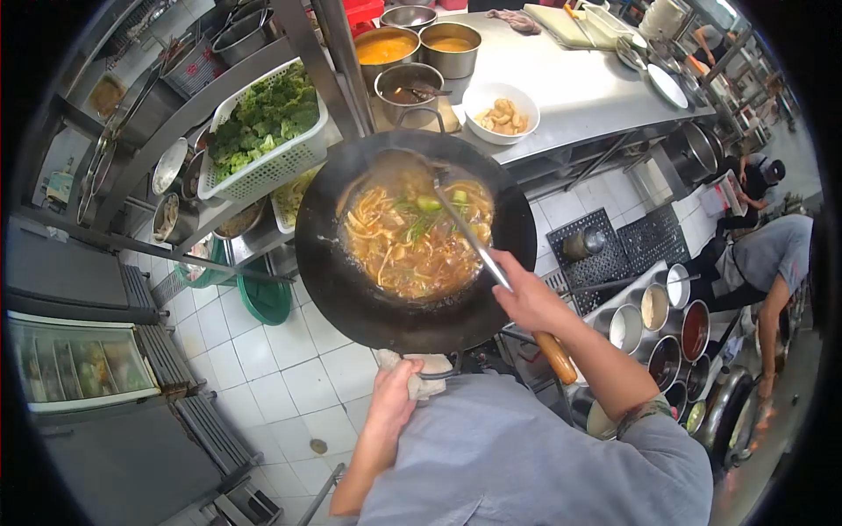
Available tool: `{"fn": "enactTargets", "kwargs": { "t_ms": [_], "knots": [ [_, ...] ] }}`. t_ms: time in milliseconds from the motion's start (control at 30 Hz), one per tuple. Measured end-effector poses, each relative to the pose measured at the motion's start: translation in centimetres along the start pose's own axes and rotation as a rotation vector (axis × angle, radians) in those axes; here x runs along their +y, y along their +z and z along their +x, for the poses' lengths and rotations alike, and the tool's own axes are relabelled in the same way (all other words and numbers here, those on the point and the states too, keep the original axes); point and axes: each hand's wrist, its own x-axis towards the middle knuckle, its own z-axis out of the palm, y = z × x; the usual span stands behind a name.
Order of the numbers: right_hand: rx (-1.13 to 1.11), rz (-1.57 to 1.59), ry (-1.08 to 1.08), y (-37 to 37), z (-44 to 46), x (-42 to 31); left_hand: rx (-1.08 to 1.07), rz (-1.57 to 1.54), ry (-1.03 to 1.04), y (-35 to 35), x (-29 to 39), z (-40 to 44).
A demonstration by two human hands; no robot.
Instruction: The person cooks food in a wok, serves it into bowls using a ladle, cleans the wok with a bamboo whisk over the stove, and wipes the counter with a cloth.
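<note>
A large black wok (338,294) is held up in front of me, filled with noodles in brown broth (403,250) with green vegetable pieces. My left hand (395,394) is closed around a folded cloth (431,373) at the wok's near loop handle. My right hand (529,294) grips the metal shaft of a long ladle (469,232); its wooden end sticks out below my wrist. The ladle's bowl dips into the broth at the far side and is partly hidden. Beyond the wok's far rim, a white bowl (502,114) with pale brown pieces stands on the steel counter.
Steel pots of orange liquid (450,44) stand on the counter (579,96). A white basket of broccoli (263,167) sits on the left shelf. Round seasoning containers (658,307) line my right, where a co-worker (772,254) bends over. A green basket (265,294) is low at left.
</note>
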Motion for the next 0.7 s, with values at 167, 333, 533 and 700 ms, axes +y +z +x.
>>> {"fn": "enactTargets", "kwargs": {
  "t_ms": [167, 333, 533, 700],
  "knots": [
    [-0.073, 0.047, -0.254, -0.2, -3.3, 0.3, 0.011, -0.016, 0.01, -0.3, 1.0, -0.1],
    [0.196, -0.135, 0.057, -2.7, -5.0, -0.5, -0.027, -0.035, -0.035, -2.1, 1.1, 0.6],
    [0.101, -0.088, 0.042, 1.4, -4.1, 0.6, -0.042, -0.033, -0.027, -1.3, 1.2, 0.4],
    [-0.025, 0.002, 0.059, -1.4, -7.0, -1.6, -0.042, -0.016, -0.033, -1.7, 1.4, 0.8]
  ]
}}
